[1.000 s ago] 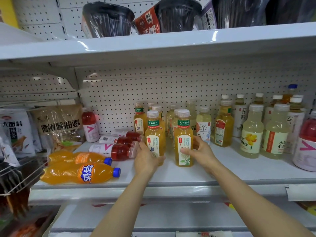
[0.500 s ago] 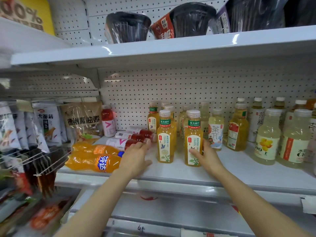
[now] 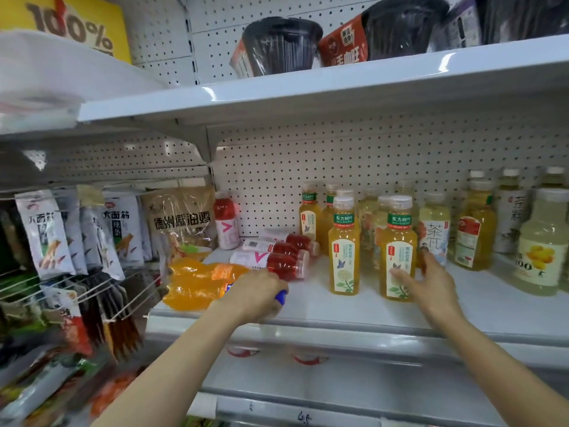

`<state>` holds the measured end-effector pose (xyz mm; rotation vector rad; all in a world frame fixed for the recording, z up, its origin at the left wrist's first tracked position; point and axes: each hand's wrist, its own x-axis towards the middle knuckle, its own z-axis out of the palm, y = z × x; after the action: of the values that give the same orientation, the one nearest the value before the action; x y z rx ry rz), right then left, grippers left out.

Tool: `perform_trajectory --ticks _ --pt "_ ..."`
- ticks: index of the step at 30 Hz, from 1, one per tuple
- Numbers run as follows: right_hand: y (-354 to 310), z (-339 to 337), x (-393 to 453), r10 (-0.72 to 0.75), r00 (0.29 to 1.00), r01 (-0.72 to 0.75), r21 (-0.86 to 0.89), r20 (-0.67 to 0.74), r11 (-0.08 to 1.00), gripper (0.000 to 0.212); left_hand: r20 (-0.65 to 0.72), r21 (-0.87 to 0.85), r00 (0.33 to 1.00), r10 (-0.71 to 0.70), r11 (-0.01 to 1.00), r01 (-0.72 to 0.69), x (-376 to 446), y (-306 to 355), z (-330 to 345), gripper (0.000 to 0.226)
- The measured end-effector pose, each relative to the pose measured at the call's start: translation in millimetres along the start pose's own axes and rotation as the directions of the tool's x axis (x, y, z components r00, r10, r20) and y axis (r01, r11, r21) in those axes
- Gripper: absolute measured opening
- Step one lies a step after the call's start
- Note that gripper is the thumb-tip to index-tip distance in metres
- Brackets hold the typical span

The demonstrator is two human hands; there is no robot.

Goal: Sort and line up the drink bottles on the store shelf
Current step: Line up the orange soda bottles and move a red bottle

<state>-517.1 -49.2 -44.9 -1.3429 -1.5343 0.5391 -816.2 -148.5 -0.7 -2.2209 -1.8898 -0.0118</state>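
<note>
Bottles all over this white shelf [image 3: 354, 312], some standing and some flopped on their sides. Left hand [image 3: 255, 295] is curled over the neck end of the nearer orange soda bottle [image 3: 194, 295], which is lying flat at the front left of the shelf with its blue cap [image 3: 280, 296] poking out between the fingers, so that hand is gripping it. A second orange soda bottle [image 3: 206, 270] lies right behind it, touching it. Just past those, three red drink bottles [image 3: 277, 257] with pink-and-white labels are lying down side by side, caps pointing right, and a fourth red bottle [image 3: 226, 223] stands upright near the pegboard back wall [image 3: 354, 161]. Right hand [image 3: 428, 283] is at the front yellow tea bottle [image 3: 397, 251] on the right, fingers fairly straight and spread against its lower label, thumb up on its right side; it looks like touching more than a real wrap-around hold. Another yellow tea bottle [image 3: 344, 248] with the same green neck band stands just left of it, a small gap between them, with more of that kind in rows behind. To the right there's a pale tea bottle [image 3: 434, 229], a darker amber bottle [image 3: 475, 229] and a cloudy pale-yellow bottle [image 3: 542, 245] at the edge of view, all upright. Snack bags [image 3: 49, 235] hang on hooks left of the shelf, and black bowls [image 3: 278, 46] sit on the shelf above.
</note>
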Motion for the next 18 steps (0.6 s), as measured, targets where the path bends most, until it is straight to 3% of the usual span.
perform_trajectory --ticks 2,4,6,8,10,12,14,16,18 --pt "-10 11 -17 -0.097 0.953 0.081 -0.067 -0.289 0.994 0.057 -0.073 -0.044 0.997 0.026 0.999 -0.029 -2 -13 -14 0.025" --pt "-28 30 -37 -0.246 0.861 0.238 -0.075 -0.445 0.968 0.051 -0.212 -0.141 0.977 0.015 0.989 -0.046 -3 -27 -36 0.026" --pt "-44 60 -53 -0.332 0.867 0.342 -0.042 -0.373 0.939 0.043 -0.379 -0.284 0.925 -0.024 0.954 -0.092 -3 -40 -59 0.028" --pt "-63 92 -67 -0.370 0.914 0.382 0.044 -0.165 0.923 0.039 -0.521 -0.419 0.849 -0.089 0.893 -0.164 -3 -49 -78 0.029" --pt "-84 122 -79 -0.372 0.927 0.363 0.143 0.044 0.921 0.048 -0.579 -0.543 0.796 -0.175 0.812 -0.216 -3 -53 -88 0.028" --pt "-106 144 -84 -0.368 0.915 0.331 0.213 0.164 0.919 0.065 -0.583 -0.650 0.773 -0.251 0.715 -0.258 -1 -52 -90 0.024" --pt "-124 156 -86 -0.336 0.916 0.266 0.295 0.218 0.918 0.077 -0.550 -0.768 0.772 -0.320 0.557 -0.316 4 -50 -86 0.020" --pt "-135 161 -87 -0.265 0.947 0.187 0.361 0.181 0.914 0.080 -0.504 -0.842 0.784 -0.363 0.409 -0.352 10 -45 -80 0.018" --pt "-134 164 -86 -0.226 0.968 0.174 0.364 0.107 0.915 0.078 -0.492 -0.854 0.807 -0.326 0.362 -0.374 17 -41 -80 0.020"
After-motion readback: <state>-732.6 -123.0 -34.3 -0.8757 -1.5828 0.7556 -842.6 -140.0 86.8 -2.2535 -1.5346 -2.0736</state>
